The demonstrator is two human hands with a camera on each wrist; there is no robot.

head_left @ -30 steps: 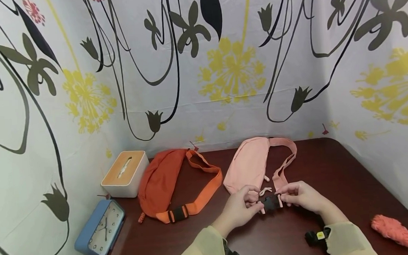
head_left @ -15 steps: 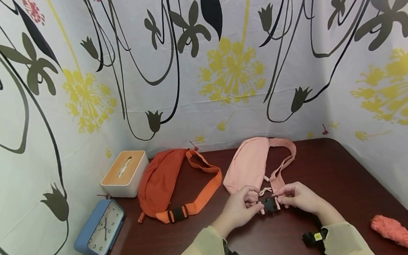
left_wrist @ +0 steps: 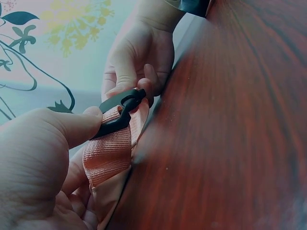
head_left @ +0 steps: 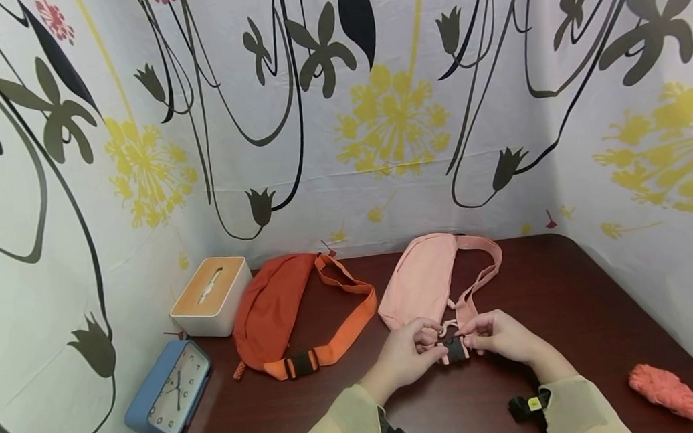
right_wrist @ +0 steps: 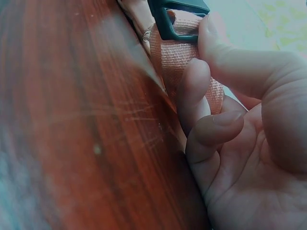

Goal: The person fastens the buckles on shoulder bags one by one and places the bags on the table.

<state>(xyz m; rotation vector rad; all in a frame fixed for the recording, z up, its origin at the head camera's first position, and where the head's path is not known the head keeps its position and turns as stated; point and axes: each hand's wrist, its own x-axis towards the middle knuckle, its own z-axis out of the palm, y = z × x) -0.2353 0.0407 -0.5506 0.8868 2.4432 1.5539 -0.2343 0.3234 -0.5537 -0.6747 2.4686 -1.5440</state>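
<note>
A pale pink waist bag (head_left: 420,282) lies at the back of the table, its webbing strap (head_left: 475,242) looping off to the right. In front of it, the black plastic side-release buckle (head_left: 454,350) sits between both hands, its two halves together. My left hand (head_left: 406,356) pinches the buckle's left end; in the left wrist view the thumb presses on the black frame, with pink webbing (left_wrist: 108,158) threaded through. From the other side, my right hand (head_left: 502,338) pinches the right end. The right wrist view shows its thumb against the buckle's edge (right_wrist: 165,28), fingers curled by the strap.
An orange waist bag (head_left: 274,309) with its buckle fastened lies left of the pink one. Beyond it stand a tissue box (head_left: 210,296) with a wooden lid and a blue alarm clock (head_left: 168,390). A coral yarn skein (head_left: 669,392) rests near the right edge. Patterned cloth surrounds the table.
My right hand has moved left, bringing its buckle half into the one in my left hand; the gap between them has closed. The left hand has barely moved.
</note>
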